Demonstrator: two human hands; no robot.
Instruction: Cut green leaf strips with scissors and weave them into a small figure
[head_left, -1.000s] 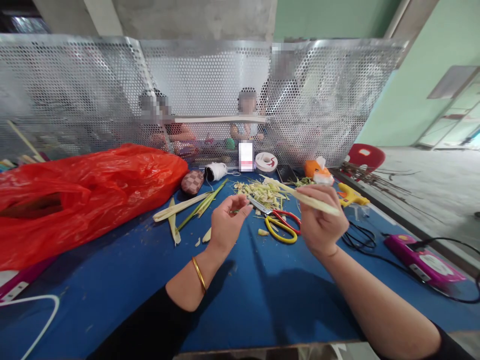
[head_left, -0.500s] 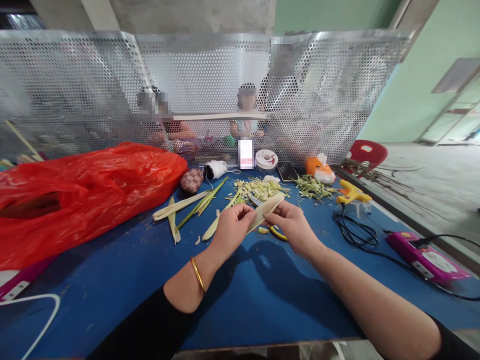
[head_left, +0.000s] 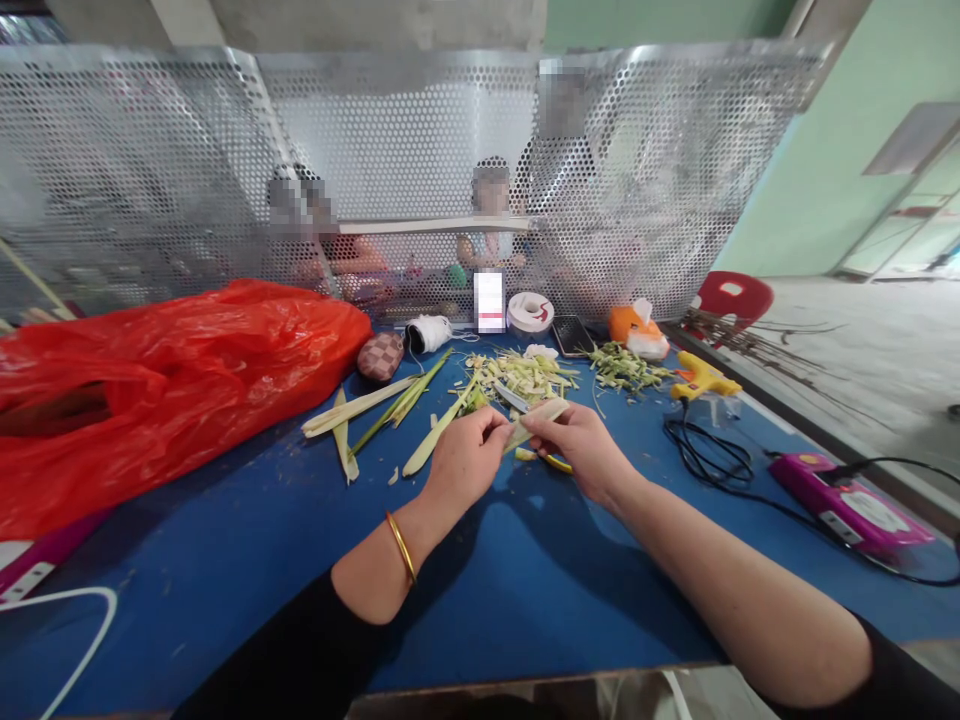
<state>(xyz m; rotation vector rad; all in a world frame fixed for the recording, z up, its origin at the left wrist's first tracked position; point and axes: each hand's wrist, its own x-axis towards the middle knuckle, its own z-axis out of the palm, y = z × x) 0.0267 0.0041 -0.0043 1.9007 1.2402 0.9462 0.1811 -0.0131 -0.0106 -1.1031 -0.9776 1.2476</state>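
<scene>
Both my hands meet over the middle of the blue table [head_left: 525, 590] and pinch one pale yellow-green leaf strip [head_left: 546, 414]. My left hand [head_left: 465, 464], with a gold bangle on the wrist, grips the strip's near end. My right hand [head_left: 581, 450] grips it from the right, fingers pressed together. Scissors with red and yellow handles [head_left: 553, 461] lie on the table under my right hand, mostly hidden. Just beyond my hands lies a heap of leaf trimmings [head_left: 517, 375]. Several long leaf strips [head_left: 375, 400] rest to the left of it.
A big red plastic bag [head_left: 150, 385] fills the left of the table. A yellow glue gun [head_left: 701, 378], black cable [head_left: 709, 455] and a purple device [head_left: 855, 505] lie right. A tape roll [head_left: 530, 313], phone [head_left: 573, 335] and orange object [head_left: 634, 328] stand before a perforated metal screen [head_left: 420, 170]; people sit behind it.
One second ago my hands were apart, the right one holding the strip up. They have come together low over the table, and both now pinch the strip.
</scene>
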